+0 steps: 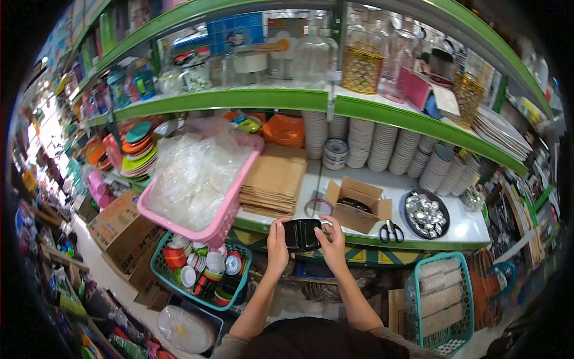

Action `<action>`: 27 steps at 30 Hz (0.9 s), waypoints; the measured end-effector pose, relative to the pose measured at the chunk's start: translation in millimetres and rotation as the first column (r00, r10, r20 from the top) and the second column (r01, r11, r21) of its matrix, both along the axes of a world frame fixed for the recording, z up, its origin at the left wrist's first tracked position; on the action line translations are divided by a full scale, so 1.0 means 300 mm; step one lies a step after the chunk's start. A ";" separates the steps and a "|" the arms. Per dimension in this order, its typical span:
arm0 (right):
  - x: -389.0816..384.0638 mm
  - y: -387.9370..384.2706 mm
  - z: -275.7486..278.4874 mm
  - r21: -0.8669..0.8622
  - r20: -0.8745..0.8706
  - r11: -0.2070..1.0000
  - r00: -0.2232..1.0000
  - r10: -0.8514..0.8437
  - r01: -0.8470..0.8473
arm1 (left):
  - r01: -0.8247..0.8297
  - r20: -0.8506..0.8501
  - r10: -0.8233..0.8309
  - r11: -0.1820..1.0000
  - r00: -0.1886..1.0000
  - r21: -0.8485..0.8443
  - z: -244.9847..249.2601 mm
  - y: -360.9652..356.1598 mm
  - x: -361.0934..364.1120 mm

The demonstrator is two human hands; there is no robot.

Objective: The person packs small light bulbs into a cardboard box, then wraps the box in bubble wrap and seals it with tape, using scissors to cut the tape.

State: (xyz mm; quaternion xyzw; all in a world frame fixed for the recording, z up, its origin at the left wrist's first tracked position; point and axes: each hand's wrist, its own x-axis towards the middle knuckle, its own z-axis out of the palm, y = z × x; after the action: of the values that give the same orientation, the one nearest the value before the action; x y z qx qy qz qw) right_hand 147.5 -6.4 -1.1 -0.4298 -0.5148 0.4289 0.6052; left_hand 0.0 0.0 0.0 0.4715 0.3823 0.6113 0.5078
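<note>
A small black rectangular dish (302,234) with a dividing ridge is held between my two hands, just in front of the shelf edge. My left hand (278,242) grips its left side and my right hand (331,240) grips its right side, thumb on top. Beyond it on the white shelf, an open cardboard box (360,204) has dark items inside. A roll of tape (318,207) lies left of the box, and black-handled scissors (391,231) lie to its right. A stack of flat brown cardboard (274,179) sits at the back left of my hands.
A pink basket (218,230) of clear plastic wrap stands at left, above a teal basket (162,269) of small dishes. On the right are a black tray (443,206) of silvery pieces and a teal crate (412,302) of wrapped packs. Stacked bowls (383,148) line the shelf's back.
</note>
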 end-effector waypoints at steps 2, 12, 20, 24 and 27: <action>0.000 0.000 0.005 -0.002 -0.086 1.000 0.996 -0.010 0.010 | -0.044 -0.019 0.044 0.999 0.999 -0.005 0.002 0.027 0.011; 0.272 -0.057 0.140 0.152 -0.056 0.942 0.954 -0.295 0.300 | 0.178 -0.056 -0.170 0.960 0.984 0.217 0.081 0.124 0.287; 0.370 0.027 0.262 0.333 0.080 0.780 0.809 -0.583 0.529 | 0.211 -0.321 -0.077 0.888 0.944 0.408 0.237 0.252 0.410; 0.423 0.113 0.266 0.349 0.176 0.747 0.744 -0.645 0.565 | 0.214 -0.447 0.047 0.830 0.893 0.516 0.273 0.343 0.431; 0.465 0.182 0.224 0.348 0.237 0.727 0.695 -0.679 0.592 | 0.221 -0.493 0.127 0.780 0.861 0.586 0.262 0.392 0.433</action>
State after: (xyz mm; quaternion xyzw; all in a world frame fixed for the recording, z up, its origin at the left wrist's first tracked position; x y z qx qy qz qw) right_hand 287.1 48.1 66.1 -0.5730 -0.4797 0.0410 0.6632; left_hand 129.9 117.7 78.6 0.7657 0.2653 0.5433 0.2193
